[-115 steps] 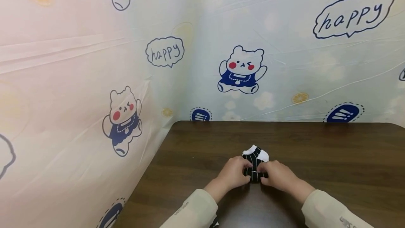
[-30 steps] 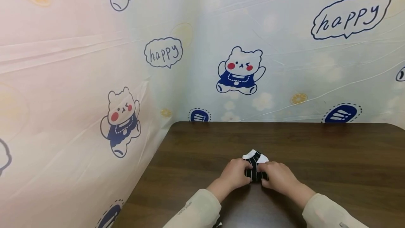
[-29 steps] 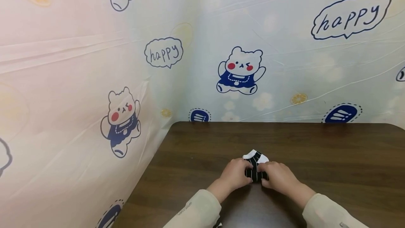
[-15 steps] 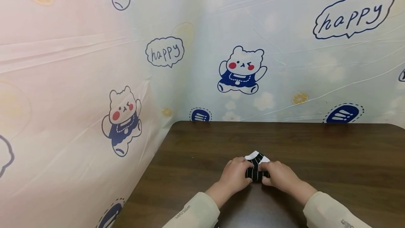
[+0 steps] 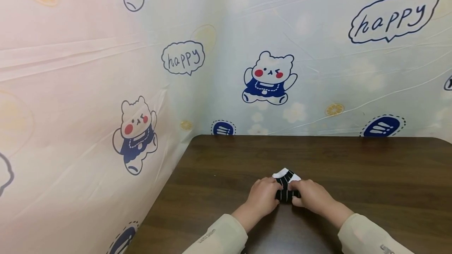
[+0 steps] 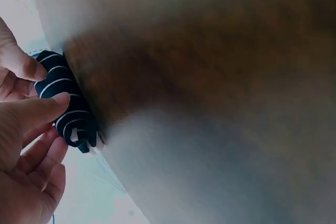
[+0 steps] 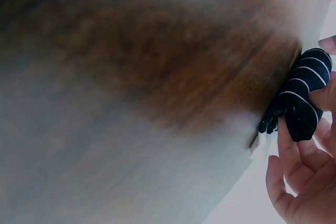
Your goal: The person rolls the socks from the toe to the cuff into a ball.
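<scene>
A black sock (image 5: 285, 185) with thin white stripes lies on the table between both hands, its near end rolled up. Its white cuff (image 5: 281, 173) and part of the white heel (image 5: 295, 178) lie flat beyond the fingers. My left hand (image 5: 262, 196) grips the left end of the roll, thumb on the near side. At the right end my right hand (image 5: 312, 196) holds it the same way. In the left wrist view, the striped roll (image 6: 64, 90) shows coiled layers at its end. The right wrist view shows the other end of the roll (image 7: 304, 85), fingers curled beneath.
The dark brown wooden table (image 5: 226, 160) reaches back to a pale curtain (image 5: 318, 50) printed with bears and "happy" bubbles. Another curtain side (image 5: 70, 128) runs along the table's left edge. Light sleeves (image 5: 220, 234) cover both forearms.
Over the last few seconds the flat part of the sock has grown shorter, and less of the white heel shows. Both hands stay nearly in place, still gripping the roll.
</scene>
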A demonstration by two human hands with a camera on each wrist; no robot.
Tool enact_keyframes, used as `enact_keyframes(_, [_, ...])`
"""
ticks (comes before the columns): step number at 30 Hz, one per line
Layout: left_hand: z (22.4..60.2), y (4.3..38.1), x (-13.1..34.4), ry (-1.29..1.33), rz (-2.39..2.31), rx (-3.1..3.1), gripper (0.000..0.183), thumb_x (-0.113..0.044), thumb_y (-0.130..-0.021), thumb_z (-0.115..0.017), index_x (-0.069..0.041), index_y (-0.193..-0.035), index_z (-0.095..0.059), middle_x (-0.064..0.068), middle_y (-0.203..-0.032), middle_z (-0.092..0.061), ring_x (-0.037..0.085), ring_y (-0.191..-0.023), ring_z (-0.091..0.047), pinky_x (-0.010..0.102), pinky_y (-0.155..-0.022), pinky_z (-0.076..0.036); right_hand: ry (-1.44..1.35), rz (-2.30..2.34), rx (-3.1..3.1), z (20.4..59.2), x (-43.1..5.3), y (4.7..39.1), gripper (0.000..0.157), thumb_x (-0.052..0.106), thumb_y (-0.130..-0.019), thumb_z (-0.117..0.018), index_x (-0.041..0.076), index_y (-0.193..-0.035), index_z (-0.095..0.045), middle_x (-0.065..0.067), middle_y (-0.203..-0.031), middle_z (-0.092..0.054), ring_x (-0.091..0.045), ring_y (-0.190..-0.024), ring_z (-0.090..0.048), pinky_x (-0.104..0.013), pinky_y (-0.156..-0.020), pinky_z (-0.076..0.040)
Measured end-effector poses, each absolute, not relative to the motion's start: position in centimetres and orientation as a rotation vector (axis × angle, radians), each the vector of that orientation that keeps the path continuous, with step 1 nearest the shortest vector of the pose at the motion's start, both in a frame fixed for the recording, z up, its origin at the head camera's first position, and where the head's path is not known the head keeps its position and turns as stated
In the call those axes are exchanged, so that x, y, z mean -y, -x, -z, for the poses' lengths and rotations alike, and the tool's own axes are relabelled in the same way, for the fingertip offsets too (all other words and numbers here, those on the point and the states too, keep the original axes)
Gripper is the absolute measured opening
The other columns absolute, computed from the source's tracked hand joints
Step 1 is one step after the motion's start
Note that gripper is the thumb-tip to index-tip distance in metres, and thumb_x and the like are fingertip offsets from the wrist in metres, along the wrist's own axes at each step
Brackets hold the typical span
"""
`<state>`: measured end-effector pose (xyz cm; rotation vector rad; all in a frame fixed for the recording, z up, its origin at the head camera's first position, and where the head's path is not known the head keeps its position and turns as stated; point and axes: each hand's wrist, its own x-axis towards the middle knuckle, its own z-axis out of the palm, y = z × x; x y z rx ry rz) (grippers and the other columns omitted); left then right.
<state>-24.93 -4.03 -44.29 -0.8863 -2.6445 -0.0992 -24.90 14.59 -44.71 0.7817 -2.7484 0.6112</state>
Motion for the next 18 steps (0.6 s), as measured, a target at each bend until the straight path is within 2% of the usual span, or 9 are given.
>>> enact_keyframes(7, [44.6,25.6,3.5,0.884,-0.016,2.63,0.025,-0.021,-0.065,-0.083,-0.022,-0.087,-0.072,-0.007,-0.082,-0.064,0.013,-0.076,-0.061,0.024,-0.068,-0.044,-0.752,-0.593,2.74,44.6,-14.6,24.7,0.017,0.012,-0.067,-0.072,0.015,-0.083,-0.065,0.007,-0.068,-0.059,-0.01,-0.055,-0.048,-0.031,-0.05,-0.041])
enact_keyframes(13, [44.6,26.2,3.3,0.881,-0.024,2.647,0.022,-0.022,-0.064,-0.08,-0.023,-0.085,-0.073,-0.006,-0.076,-0.066,0.013,-0.068,-0.061,0.024,-0.064,-0.044,-0.762,-0.478,2.652,44.5,-14.9,24.6,0.023,0.017,-0.069,-0.077,0.013,-0.09,-0.067,0.003,-0.08,-0.065,-0.015,-0.069,-0.06,-0.036,-0.058,-0.048])
enact_keyframes(18, [44.3,26.5,3.2,0.876,-0.002,2.711,0.022,-0.024,-0.064,-0.079,-0.022,-0.086,-0.074,-0.006,-0.075,-0.068,0.012,-0.067,-0.062,0.024,-0.062,-0.046,-0.754,-0.394,2.541,44.2,-15.3,24.6,0.033,0.023,-0.067,-0.081,0.011,-0.095,-0.067,-0.001,-0.084,-0.066,-0.021,-0.077,-0.063,-0.041,-0.064,-0.049])
